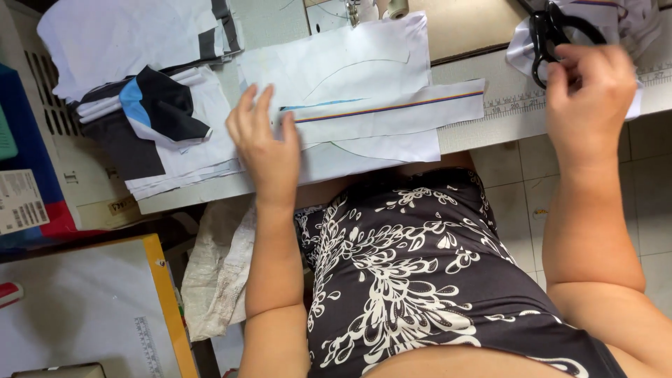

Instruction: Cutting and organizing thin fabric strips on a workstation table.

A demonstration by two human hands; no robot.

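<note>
- Frame centre-left: left hand [262, 143] lies flat, fingers together, pressing white fabric pieces [364, 105]; the striped strip [392, 110] runs long-ways rightward from its fingertips.
- Upper right: right hand [588, 105] grips black scissors [549, 35], well apart.

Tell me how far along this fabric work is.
Done: cut pieces lie stacked at the table's left. In hand: the left hand presses flat on white fabric pieces, one with a striped edge, while the right hand grips black scissors. Left: the piece under the left hand shows no fresh cut.
</note>
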